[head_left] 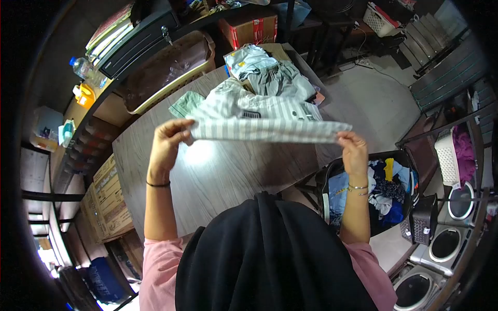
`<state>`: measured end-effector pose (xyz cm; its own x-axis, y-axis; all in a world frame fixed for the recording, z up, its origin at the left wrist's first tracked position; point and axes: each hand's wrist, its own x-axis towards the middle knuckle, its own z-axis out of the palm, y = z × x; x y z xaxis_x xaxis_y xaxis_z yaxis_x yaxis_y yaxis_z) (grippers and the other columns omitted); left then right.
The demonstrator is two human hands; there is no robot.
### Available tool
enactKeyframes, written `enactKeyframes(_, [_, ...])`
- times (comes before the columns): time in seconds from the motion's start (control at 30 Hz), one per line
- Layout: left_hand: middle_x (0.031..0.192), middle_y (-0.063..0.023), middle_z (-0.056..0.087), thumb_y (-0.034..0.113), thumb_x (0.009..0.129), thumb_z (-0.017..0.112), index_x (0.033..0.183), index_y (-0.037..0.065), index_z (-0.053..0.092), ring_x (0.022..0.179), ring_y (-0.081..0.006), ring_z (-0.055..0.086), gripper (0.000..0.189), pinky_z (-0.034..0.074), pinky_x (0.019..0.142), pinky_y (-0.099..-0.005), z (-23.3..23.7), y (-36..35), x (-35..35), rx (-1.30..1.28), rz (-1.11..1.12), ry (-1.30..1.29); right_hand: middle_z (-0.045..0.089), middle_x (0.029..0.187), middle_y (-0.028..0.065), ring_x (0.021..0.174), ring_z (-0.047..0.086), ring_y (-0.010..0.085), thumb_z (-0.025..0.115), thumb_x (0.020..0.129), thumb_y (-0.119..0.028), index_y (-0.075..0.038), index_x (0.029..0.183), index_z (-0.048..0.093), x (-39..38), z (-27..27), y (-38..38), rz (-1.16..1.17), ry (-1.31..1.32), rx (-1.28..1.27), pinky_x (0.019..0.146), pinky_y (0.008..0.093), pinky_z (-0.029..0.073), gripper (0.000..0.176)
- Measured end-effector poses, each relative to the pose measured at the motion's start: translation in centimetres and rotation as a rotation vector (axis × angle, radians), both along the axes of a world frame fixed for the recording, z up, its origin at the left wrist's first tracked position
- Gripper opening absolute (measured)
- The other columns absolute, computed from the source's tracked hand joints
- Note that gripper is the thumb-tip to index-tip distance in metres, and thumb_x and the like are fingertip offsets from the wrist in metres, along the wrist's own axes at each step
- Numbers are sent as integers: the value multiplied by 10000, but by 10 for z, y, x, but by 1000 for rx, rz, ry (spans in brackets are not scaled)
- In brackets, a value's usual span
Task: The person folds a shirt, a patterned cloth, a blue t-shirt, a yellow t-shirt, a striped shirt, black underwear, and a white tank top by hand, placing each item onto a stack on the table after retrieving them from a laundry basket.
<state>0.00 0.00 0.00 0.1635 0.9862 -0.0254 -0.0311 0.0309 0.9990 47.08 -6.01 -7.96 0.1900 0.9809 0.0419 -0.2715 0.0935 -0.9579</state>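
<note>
A grey-and-white striped garment (259,130) is stretched level above the table, a little blurred by motion. My left hand (170,133) pinches its left end between thumb and fingers, and my right hand (353,147) grips the opposite end. Right behind it, overlapping in this view, lies more striped cloth (280,105) with a small dark patch on it. Farther back is a pile of clothes with grey shorts (279,78) and a white printed garment (251,58). Pale green cloth (185,103) pokes out at the left.
The grey wooden table (228,176) spreads out beneath my hands. To the right stands a dark open bin (324,192) full of clothes. A beige basket (210,57) and a cardboard box (249,32) sit at the back, with front-loading washing machines (445,244) at lower right.
</note>
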Motion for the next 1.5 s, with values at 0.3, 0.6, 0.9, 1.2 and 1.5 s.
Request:
enactKeyframes(0.3, [827,-65,675,-60,786,618,1063,-31,672,673,-103,611,283,523,626,-257,-183,-83,8,-487,-49,300,550,699,37,656,520,105,647,782,2,-14,976,711,-29,-117,-50,127,-683,-257,608,243,403,205])
enactKeyframes(0.6, [938,-92,671,-72,719,622,1005,5,666,665,-148,611,299,503,631,-274,-163,-94,23,-61,166,639,540,723,87,576,480,169,638,739,17,-33,998,704,-22,-78,-39,171,-893,-225,563,283,391,272])
enactKeyframes(0.9, [1030,-164,621,13,711,649,1065,17,646,889,-337,616,354,498,788,-405,-169,-81,32,59,190,1027,639,980,158,849,631,312,647,746,-56,11,949,666,-16,-100,-9,60,-1095,-103,760,366,500,215])
enactKeyframes(1.2, [631,-31,587,-46,678,633,846,18,609,550,-185,566,182,444,514,-303,-204,81,56,-299,154,360,635,754,134,766,653,305,624,709,54,7,963,607,-30,-134,104,128,-1221,-117,714,363,515,259])
enactKeyframes(1.5, [927,-148,674,-144,666,539,837,19,635,932,-286,639,255,472,858,-343,-161,-35,20,57,-36,771,678,911,133,854,659,284,666,709,-14,-15,851,645,-14,-91,15,109,-973,-75,800,349,509,144])
